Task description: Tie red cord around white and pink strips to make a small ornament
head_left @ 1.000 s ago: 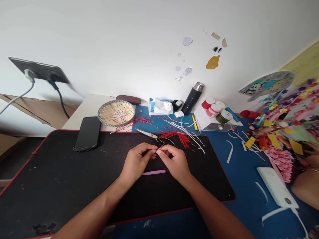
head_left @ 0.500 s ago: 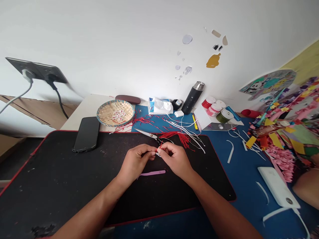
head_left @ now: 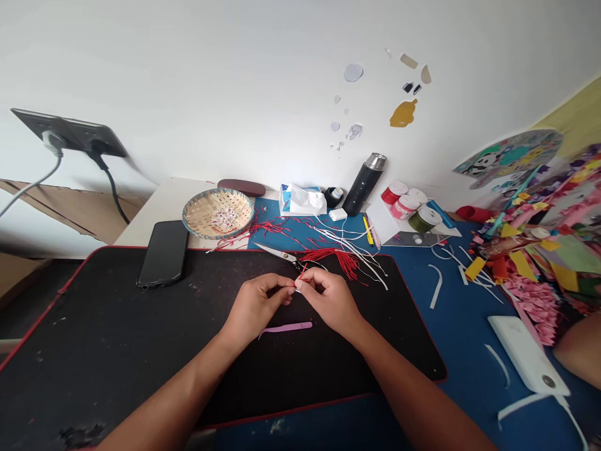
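Both hands meet over the middle of the black mat (head_left: 141, 351). My left hand (head_left: 263, 304) pinches a short piece of red cord (head_left: 303, 270) between thumb and forefinger. Against it, my right hand (head_left: 331, 300) is closed on the same cord, whose free end sticks up above the thumb. A bit of white shows under the fingertips; its kind is hidden. Just beyond the fingers lie scissors (head_left: 277, 252) and a bundle of red cords (head_left: 345, 260). Purple tweezers (head_left: 288, 327) rest on the mat below my hands.
A woven basket (head_left: 192, 219) holding small red-and-white pieces stands at the back left, near a phone (head_left: 163, 254). Further right are a tissue box (head_left: 286, 203), a black flask (head_left: 365, 188), white cords (head_left: 357, 247) and paint jars (head_left: 404, 207). A white power bank (head_left: 526, 351) lies right; another person's arm (head_left: 580, 351) shows there.
My fingers have shifted very slightly around the red cord, and less of the white bit shows beneath them. Nothing else has visibly moved apart from a small camera shift.
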A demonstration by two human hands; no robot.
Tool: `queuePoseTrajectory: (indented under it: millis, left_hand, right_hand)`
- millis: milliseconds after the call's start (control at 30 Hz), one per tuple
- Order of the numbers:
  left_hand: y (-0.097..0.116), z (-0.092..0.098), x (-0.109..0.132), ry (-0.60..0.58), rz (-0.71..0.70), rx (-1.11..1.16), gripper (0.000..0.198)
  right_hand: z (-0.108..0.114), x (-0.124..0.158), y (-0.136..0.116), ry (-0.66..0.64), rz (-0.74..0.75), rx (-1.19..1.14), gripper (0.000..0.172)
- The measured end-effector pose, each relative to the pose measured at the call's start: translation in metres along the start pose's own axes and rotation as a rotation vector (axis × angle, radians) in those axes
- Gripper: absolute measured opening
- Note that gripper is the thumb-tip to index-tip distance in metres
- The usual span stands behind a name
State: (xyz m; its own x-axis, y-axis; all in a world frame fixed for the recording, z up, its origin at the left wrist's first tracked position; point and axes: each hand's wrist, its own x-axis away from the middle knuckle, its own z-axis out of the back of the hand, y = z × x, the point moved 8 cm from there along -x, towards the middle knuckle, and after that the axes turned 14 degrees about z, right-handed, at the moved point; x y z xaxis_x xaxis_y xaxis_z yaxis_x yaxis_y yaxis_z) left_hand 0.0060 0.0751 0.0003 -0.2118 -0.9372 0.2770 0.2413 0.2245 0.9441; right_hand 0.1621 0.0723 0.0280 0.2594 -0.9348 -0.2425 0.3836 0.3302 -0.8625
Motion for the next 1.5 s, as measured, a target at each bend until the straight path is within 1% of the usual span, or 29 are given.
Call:
queuePoseTrajectory:
  millis: [100, 300, 400, 467, 567, 667, 867, 1067, 1167, 1267, 1367, 1500]
  left_hand:
    - [-0.003, 0.000, -0.001, -0.002, 0.028, 0.022, 0.024]
    - [-0.002, -0.004, 0.000, -0.026, -0.007, 0.015, 0.022]
    - [-0.008, -0.008, -0.002, -0.062, 0.053, 0.118, 0.025]
    - [-0.012, -0.008, -0.004, -0.071, 0.104, 0.209, 0.028]
    - [-0.016, -0.003, -0.007, -0.037, 0.145, 0.283, 0.030]
    - [-0.017, 0.001, -0.008, -0.001, 0.148, 0.309, 0.031]
    - [-0.014, 0.004, -0.006, 0.053, 0.127, 0.281, 0.034]
    - [-0.016, 0.004, -0.008, 0.046, 0.137, 0.284, 0.034]
    - [-0.017, 0.003, -0.006, 0.059, 0.129, 0.248, 0.030]
    - [-0.013, 0.002, -0.003, 0.075, 0.092, 0.182, 0.024]
    - [-0.010, 0.000, -0.001, 0.068, 0.065, 0.126, 0.020]
    - [-0.006, -0.001, 0.000, 0.060, 0.041, 0.116, 0.017]
  right_hand:
    - [-0.001, 0.000, 0.001, -0.003, 0.000, -0.011, 0.018]
    - [-0.004, -0.001, 0.003, 0.010, -0.002, -0.049, 0.018]
    - [-0.005, -0.001, 0.003, 0.017, -0.007, -0.077, 0.019]
    - [-0.003, -0.001, 0.005, 0.043, -0.028, -0.104, 0.021]
    - [0.001, 0.002, 0.009, 0.095, -0.063, -0.139, 0.027]
    - [0.003, 0.005, 0.013, 0.100, -0.063, -0.120, 0.027]
    - [-0.001, 0.008, 0.013, 0.054, -0.049, -0.035, 0.023]
    - [0.000, 0.007, 0.011, 0.065, -0.033, -0.031, 0.023]
    - [0.002, 0.007, 0.011, 0.072, -0.030, -0.034, 0.024]
    - [0.002, 0.006, 0.009, 0.062, -0.025, -0.023, 0.023]
    - [0.002, 0.005, 0.007, 0.049, -0.012, -0.019, 0.023]
    - [0.004, 0.002, 0.007, 0.068, -0.002, -0.016, 0.021]
